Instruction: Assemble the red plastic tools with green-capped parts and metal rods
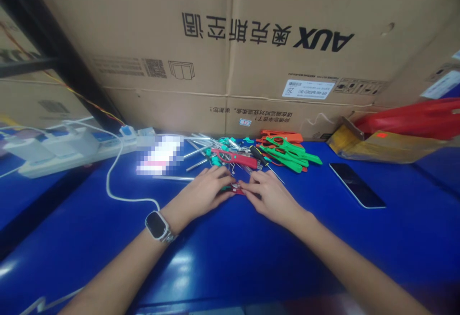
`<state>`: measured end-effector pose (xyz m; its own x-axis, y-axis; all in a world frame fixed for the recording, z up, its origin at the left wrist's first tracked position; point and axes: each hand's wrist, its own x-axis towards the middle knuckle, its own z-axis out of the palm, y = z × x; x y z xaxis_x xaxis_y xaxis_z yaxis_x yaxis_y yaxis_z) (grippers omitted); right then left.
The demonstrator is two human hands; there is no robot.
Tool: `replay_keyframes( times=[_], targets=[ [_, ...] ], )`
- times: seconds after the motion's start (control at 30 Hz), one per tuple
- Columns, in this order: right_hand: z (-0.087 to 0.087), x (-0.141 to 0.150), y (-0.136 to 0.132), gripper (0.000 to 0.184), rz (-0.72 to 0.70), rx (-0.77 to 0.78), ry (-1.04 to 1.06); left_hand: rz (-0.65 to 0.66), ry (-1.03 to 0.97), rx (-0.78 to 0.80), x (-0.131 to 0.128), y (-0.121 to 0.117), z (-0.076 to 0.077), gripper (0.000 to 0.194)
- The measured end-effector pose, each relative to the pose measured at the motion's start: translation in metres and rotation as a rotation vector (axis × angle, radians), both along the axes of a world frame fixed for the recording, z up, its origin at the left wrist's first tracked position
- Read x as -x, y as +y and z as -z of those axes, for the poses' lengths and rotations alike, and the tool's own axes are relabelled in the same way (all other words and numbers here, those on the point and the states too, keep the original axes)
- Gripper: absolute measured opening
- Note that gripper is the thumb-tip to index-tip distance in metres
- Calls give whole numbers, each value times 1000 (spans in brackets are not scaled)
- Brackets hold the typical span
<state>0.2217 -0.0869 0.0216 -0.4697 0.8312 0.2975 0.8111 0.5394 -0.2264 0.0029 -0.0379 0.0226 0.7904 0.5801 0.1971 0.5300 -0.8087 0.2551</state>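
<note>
My left hand [206, 191] and my right hand [270, 195] meet at the middle of the blue table [230, 257], fingertips pinched together on a small red and green part [237, 189] with a metal bit. The left wrist carries a smartwatch [157, 226]. Just beyond the fingers lies a red plastic piece [235, 158], metal rods [196, 154] and a black-handled screwdriver [259, 156]. A pile of green and orange plastic clips [287, 151] lies behind my right hand.
A large cardboard box [230, 51] walls the back of the table. A phone [356, 185] lies face up at right. A white power strip [53, 154] with a white cable [118, 185] sits at left. Red plastic [413, 118] and a brown bag [384, 145] are at far right.
</note>
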Motion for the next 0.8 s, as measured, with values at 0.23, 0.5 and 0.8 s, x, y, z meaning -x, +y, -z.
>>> replay_keyframes(
  times=[0.23, 0.5, 0.8],
  targets=[
    [2, 4, 2, 14, 72, 78, 83, -4, -77, 51, 1, 6, 2, 26],
    [4, -1, 8, 4, 43, 142, 251, -18, -278, 257, 2, 10, 2, 22],
    [5, -1, 10, 7, 27, 195, 327, -39, -239, 369, -8, 24, -3, 15]
  ],
)
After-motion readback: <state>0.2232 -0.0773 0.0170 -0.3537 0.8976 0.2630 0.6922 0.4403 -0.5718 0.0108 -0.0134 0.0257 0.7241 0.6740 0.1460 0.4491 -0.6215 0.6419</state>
